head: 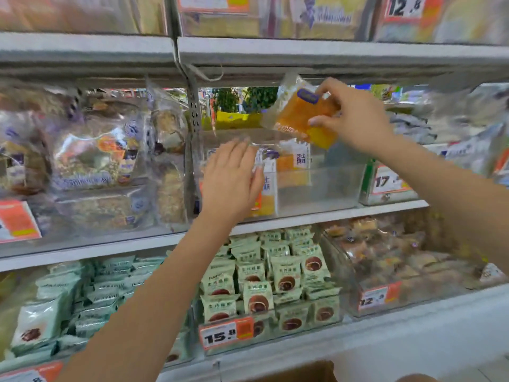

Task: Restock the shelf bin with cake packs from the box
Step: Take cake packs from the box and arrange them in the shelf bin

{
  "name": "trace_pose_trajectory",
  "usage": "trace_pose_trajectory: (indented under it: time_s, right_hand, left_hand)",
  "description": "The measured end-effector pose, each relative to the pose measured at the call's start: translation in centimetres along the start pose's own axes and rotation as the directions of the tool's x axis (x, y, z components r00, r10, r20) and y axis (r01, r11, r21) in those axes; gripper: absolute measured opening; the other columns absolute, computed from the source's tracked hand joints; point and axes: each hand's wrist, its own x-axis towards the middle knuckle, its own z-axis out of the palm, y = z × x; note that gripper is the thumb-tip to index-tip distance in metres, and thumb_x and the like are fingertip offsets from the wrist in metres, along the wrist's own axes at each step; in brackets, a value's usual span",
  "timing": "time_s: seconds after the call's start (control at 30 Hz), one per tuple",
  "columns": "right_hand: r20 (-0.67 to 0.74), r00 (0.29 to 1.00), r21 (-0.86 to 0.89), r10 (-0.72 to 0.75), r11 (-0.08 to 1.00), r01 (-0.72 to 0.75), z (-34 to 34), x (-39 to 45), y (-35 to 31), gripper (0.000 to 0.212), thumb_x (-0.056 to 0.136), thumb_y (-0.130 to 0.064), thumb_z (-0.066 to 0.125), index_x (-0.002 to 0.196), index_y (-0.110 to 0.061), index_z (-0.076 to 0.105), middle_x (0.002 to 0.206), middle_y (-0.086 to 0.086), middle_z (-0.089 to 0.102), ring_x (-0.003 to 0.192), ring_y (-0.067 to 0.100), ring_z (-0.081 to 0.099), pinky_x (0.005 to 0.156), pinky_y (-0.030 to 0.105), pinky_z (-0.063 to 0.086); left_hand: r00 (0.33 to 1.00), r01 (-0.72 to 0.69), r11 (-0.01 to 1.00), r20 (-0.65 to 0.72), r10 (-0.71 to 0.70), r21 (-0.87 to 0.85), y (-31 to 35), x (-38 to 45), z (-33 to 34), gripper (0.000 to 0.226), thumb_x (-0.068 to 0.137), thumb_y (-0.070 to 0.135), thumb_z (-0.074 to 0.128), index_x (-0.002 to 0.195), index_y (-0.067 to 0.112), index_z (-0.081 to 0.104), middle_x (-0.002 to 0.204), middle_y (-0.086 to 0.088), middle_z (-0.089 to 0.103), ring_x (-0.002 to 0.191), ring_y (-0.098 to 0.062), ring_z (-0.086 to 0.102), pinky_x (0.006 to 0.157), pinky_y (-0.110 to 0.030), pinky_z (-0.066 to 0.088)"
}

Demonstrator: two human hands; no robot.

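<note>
- The cake pack [300, 117] looks light and soft in a slick, crinkly wrapper — best pinched at its edges, not squeezed.
- It hangs tilted just above the clear shelf bin [316, 186].
- The right hand [355, 117] pinches its right side; the left hand [230, 179], fingers straight, rests against the bin's front.

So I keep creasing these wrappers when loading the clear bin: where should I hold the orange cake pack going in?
Hold the orange cake pack as the right hand does: by its right end, fingers over the top edge, thumb under the bottom edge. It hangs tilted above the clear bin, free left end leading, so coming from the right keeps the hand outside the bin.
</note>
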Motion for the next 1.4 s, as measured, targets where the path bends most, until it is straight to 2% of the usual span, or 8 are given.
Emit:
trace_pose_trajectory:
  time_s: [0.1, 0.2, 0.43, 0.67, 0.87, 1.07, 1.27, 1.4]
  right_hand:
    - [0.311, 0.95, -0.165, -0.015, 0.984, 0.069, 1.7, 4.1, 1.6, 0.044, 0.076, -0.042, 0.074, 0.111, -0.025, 0.052, 0.111, 0.002, 0.062, 0.098, 0.026, 0.053, 0.086, 0.041, 0.043]
    - [0.58, 0.814, -0.16, -0.041, 0.973, 0.163, 4.8, 6.0, 3.2, 0.045, 0.076, -0.032, 0.077, 0.112, -0.018, 0.053, 0.109, 0.003, 0.055, 0.092, 0.02, 0.047, 0.077, 0.031, 0.038]
    - [0.687, 0.722, -0.066, -0.082, 0.983, 0.174, 11.6, 6.5, 4.5, 0.056, 0.074, -0.029, 0.079, 0.12, -0.013, 0.052, 0.104, 0.0, 0.046, 0.093, 0.018, 0.045, 0.073, 0.025, 0.032]
    - [0.588, 0.806, -0.052, -0.076, 0.99, 0.131, 14.1, 5.7, 4.6, 0.048, 0.071, -0.019, 0.081, 0.098, -0.014, 0.042, 0.094, 0.0, 0.045, 0.087, 0.019, 0.042, 0.067, 0.029, 0.029]
    - [0.595, 0.802, -0.217, 0.039, 0.97, 0.113, 13.7, 5.3, 4.6, 0.043, 0.062, -0.064, 0.059, 0.088, -0.034, 0.042, 0.098, -0.002, 0.045, 0.103, 0.022, 0.04, 0.098, 0.05, 0.037]
    - [0.295, 0.956, 0.014, -0.001, 1.0, -0.004, 10.1, 3.7, 3.7, 0.032, 0.08, -0.038, 0.067, 0.102, -0.026, 0.047, 0.109, 0.004, 0.053, 0.11, 0.027, 0.046, 0.093, 0.041, 0.04]
    - [-0.023, 0.946, -0.024, -0.324, 0.946, 0.323, 6.0, -6.0, -0.5, 0.011, 0.089, -0.019, 0.053, 0.098, -0.015, 0.057, 0.097, 0.002, 0.057, 0.094, 0.022, 0.048, 0.077, 0.031, 0.03]
    - [0.014, 0.927, 0.047, -0.374, 0.927, 0.373, 7.7, -14.3, -2.4, 0.013, 0.088, -0.021, 0.047, 0.096, -0.015, 0.056, 0.095, -0.001, 0.058, 0.092, 0.017, 0.046, 0.076, 0.026, 0.026]
  left_hand:
    - [0.999, 0.053, 0.975, -0.011, -0.052, 0.216, -0.5, 0.0, 2.6, 0.054, 0.098, 0.033, 0.022, 0.073, 0.011, 0.065, 0.069, -0.007, 0.068, 0.064, -0.026, 0.062, 0.063, -0.032, 0.044]
    - [0.994, 0.049, 0.965, -0.103, -0.022, 0.258, -0.7, -0.3, 3.5, 0.054, 0.097, 0.034, 0.023, 0.067, 0.013, 0.063, 0.058, -0.003, 0.063, 0.052, -0.024, 0.058, 0.055, -0.028, 0.041]
    - [0.981, 0.038, 0.966, -0.193, 0.012, 0.254, -0.9, -0.4, 4.2, 0.051, 0.097, 0.034, 0.027, 0.079, 0.012, 0.071, 0.065, -0.002, 0.067, 0.058, -0.024, 0.061, 0.058, -0.03, 0.042]
    - [0.987, 0.036, 0.96, -0.163, 0.01, 0.279, -0.8, -0.4, 4.1, 0.054, 0.097, 0.034, 0.025, 0.094, 0.011, 0.074, 0.069, -0.002, 0.07, 0.062, -0.023, 0.064, 0.064, -0.032, 0.038]
    - [0.986, 0.032, 0.956, -0.166, 0.017, 0.292, -0.7, -0.4, 3.9, 0.053, 0.097, 0.033, 0.026, 0.095, 0.011, 0.074, 0.069, -0.002, 0.07, 0.062, -0.022, 0.064, 0.063, -0.031, 0.037]
    - [0.996, 0.002, 0.976, -0.083, 0.016, 0.219, -0.8, -0.4, 3.2, 0.049, 0.097, 0.032, 0.029, 0.103, 0.008, 0.071, 0.073, -0.004, 0.069, 0.067, -0.023, 0.065, 0.067, -0.031, 0.038]
    - [0.983, -0.17, 0.985, -0.069, 0.169, -0.005, -0.1, -3.0, 1.2, 0.041, 0.099, 0.021, 0.032, 0.125, -0.003, 0.054, 0.133, -0.019, 0.055, 0.127, -0.032, 0.046, 0.114, -0.046, 0.023]
    - [0.959, -0.284, 0.945, -0.057, 0.279, -0.159, 3.3, -9.6, 0.0, 0.039, 0.096, 0.014, 0.032, 0.129, -0.002, 0.046, 0.136, -0.023, 0.051, 0.129, -0.034, 0.044, 0.113, -0.049, 0.027]
